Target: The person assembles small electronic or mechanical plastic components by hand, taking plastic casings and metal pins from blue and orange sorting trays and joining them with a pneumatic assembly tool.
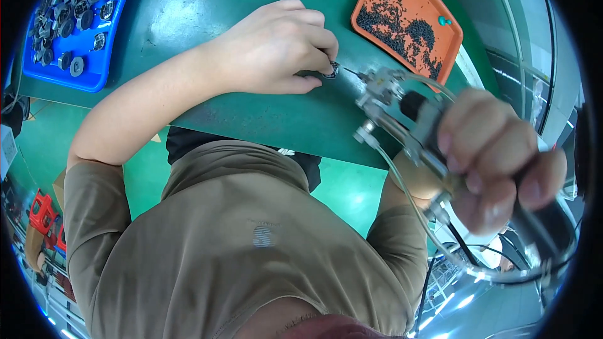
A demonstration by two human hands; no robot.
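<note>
My left hand (279,47) rests on the green tabletop (251,116), its fingers closed on a small black-and-silver part (333,71). Only the outer end of that part shows past my fingertips. To the right, my right hand (496,150) is wrapped round the dark handle of a hand-held tool with a metal barrel (392,122) and a clear hose (405,182). The tool's thin dark tip points left at the part, with a small gap visible between them. Motion blurs my right hand and the tool's body somewhat.
A blue tray (94,78) at the far left holds many round grey parts and some black-and-silver ones. At the far right, an orange tray (449,41) contains tiny dark pieces and blue and green knobs. Cables hang at the lower right.
</note>
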